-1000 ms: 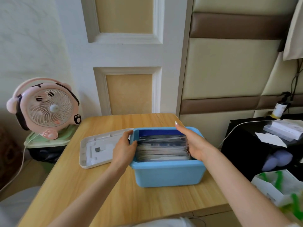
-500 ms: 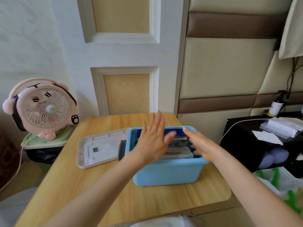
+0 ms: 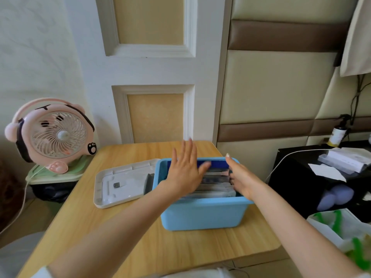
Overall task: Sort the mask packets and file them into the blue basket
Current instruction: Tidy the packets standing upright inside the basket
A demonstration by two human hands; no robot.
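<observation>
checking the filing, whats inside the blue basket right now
The blue basket holds mask packets filed upright. The left hand covers the left part of the row; the basket floor is hidden.

I see a light blue basket (image 3: pixel 202 214) with a darker blue inner back wall, silvery-grey and white mask packets (image 3: pixel 215 185) inside, a pale wood-grain table (image 3: pixel 128 237), a white lid (image 3: pixel 120 182), and a pink fan (image 3: pixel 53 135) with black markings.
</observation>
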